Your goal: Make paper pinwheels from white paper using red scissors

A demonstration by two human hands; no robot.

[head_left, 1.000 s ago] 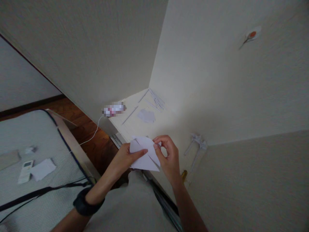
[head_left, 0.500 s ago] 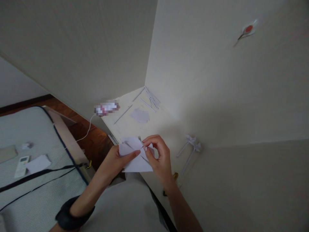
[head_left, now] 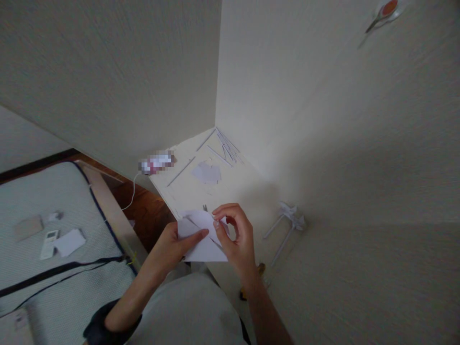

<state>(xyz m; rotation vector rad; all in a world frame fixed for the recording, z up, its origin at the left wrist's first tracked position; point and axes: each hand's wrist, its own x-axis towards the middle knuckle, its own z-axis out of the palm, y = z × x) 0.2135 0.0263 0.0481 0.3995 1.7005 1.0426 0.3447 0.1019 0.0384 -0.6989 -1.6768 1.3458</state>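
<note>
A square white sheet of paper (head_left: 204, 250) with slits cut in from its corners is held in front of my body. My left hand (head_left: 175, 243) grips its left side, thumb flat on top and the other fingers hidden underneath. On the upper right, my right hand (head_left: 237, 235) pinches a flap of the sheet between thumb and forefinger, and the paper bends there. Small grey tips (head_left: 205, 208) show just beyond the far edge; I cannot tell what they belong to.
Thin white sticks (head_left: 225, 147) and paper pieces (head_left: 208, 173) lie on the white tabletop (head_left: 187, 191). Two paper pinwheels (head_left: 295, 218) on sticks are at right. A yellow-and-black object (head_left: 243, 293) is partly behind my right forearm. The mattress (head_left: 97, 235) at left bears a remote control (head_left: 49, 244).
The view has shifted a little. My right fingers have moved slightly away from my left thumb, and the sheet's far edge now curves more. Both hands keep hold of the sheet.
</note>
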